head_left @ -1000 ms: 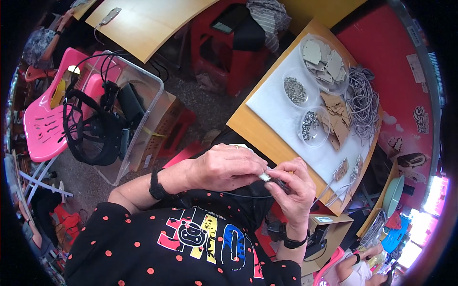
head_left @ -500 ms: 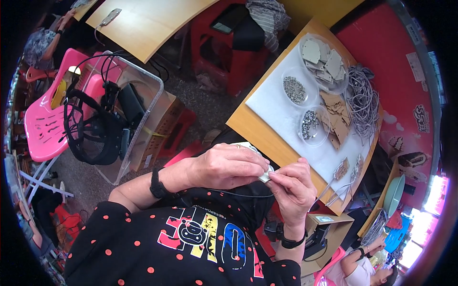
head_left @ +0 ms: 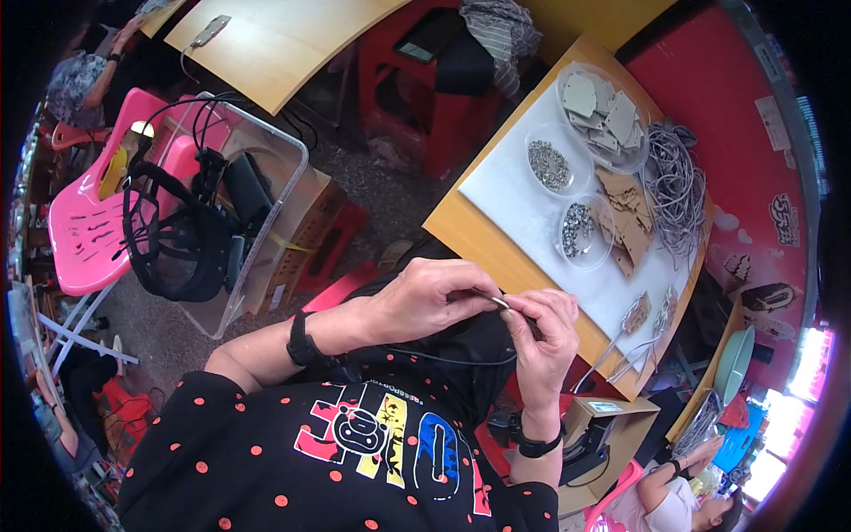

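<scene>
My left hand (head_left: 434, 297) and my right hand (head_left: 542, 328) meet in front of my chest. Between their fingertips is a thin pale plate (head_left: 500, 302), turned nearly edge-on. Both hands pinch it, and fingers cover most of it. To the right on the table, similar pale flat plates (head_left: 581, 93) with notched edges fill a round clear tub. Beside them are small metal parts (head_left: 548, 165) in one clear bowl and more metal fittings (head_left: 578, 222) in another. Brown plates (head_left: 628, 217) lie loose next to the bowls.
A bundle of grey cord (head_left: 675, 191) lies at the table's right side. Near the corner sit two corded pieces (head_left: 636, 315). A clear bin (head_left: 301, 168) with black gear and a pink chair (head_left: 84, 230) stand at left. A co-worker (head_left: 656, 496) sits at lower right.
The pale plate, more face-on before, now shows mainly its edge. My left hand has tilted, its fingers more extended, and my right hand's fingers have curled in closer to the plate.
</scene>
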Demonstrator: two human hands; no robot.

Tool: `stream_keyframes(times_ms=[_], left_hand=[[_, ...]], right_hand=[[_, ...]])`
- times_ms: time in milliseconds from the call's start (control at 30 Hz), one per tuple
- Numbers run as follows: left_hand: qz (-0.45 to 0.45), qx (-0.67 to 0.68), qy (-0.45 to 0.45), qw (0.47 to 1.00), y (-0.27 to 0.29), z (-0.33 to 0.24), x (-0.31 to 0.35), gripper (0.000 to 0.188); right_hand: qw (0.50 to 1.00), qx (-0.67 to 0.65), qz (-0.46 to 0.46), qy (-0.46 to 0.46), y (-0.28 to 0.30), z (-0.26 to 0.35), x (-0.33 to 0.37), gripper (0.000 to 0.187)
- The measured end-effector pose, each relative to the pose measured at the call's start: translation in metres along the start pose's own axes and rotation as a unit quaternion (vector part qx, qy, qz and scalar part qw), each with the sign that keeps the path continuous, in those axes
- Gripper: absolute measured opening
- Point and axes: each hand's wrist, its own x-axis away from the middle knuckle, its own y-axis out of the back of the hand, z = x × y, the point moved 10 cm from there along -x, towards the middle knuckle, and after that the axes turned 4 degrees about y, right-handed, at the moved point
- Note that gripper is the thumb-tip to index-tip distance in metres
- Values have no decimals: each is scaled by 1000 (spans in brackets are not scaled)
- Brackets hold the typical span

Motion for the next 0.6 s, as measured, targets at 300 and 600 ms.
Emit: stream_keyframes(times_ms=[300,600], left_hand=[[-33,26,76,996,-4,15,5,15],[-83,-63,-57,993,-4,-7,9,16]], right_hand=[[993,-75,-32,-89,-9,-24,12,13],[999,-9,-26,-42,-12,-16,13,12]])
